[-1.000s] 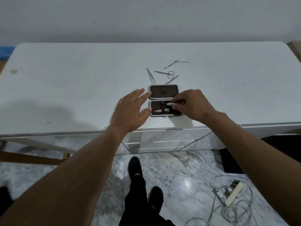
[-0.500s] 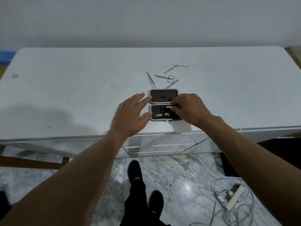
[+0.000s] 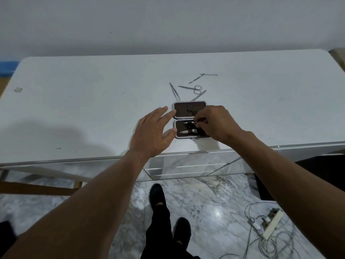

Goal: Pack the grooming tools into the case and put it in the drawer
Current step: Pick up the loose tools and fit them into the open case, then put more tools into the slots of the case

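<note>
Pinching tool (image 3: 189, 122) in case (image 3: 182, 111), right fingers (image 3: 201, 116), left fingers (image 3: 164, 113) straight, white table (image 3: 93, 109), marble floor (image 3: 209, 199)

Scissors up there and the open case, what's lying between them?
A thin flat metal tool lies slanted between the scissors and the case, with its near end at the case's far edge. The head view shows it.

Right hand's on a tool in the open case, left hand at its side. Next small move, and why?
Probably press the slim tool fully into its slot, then let go. The right hand pinches it over the near half of the case, above the seated nail clipper; the left hand touches the case's left edge. Scissors and tweezers lie on the table behind.
</note>
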Motion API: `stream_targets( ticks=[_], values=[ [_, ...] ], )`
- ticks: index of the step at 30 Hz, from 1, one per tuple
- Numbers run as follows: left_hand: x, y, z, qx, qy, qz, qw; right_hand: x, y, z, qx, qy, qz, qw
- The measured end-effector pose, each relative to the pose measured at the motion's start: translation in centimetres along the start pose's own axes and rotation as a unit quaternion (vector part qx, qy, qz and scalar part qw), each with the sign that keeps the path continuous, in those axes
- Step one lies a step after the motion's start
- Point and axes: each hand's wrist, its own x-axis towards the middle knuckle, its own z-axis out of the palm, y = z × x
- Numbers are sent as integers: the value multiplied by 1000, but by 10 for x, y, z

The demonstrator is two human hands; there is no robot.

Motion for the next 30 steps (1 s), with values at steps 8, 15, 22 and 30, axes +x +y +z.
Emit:
stream_targets(
  ticks=[8, 15, 22, 30],
  values=[
    [0, 0, -1, -7, -1, 0, 1000, 1, -5, 7, -4, 15, -27, 1000],
    [-1, 1, -2, -18, -3, 0, 1000, 1, -5, 6, 13, 13, -26, 999],
    [-1, 1, -2, -17, 0, 2, 1000, 19, -5, -13, 2, 63, 20, 998],
    [-1, 1, -2, -15, 7, 9, 1000, 90, 18, -21, -53, 54, 103, 992]
  ],
)
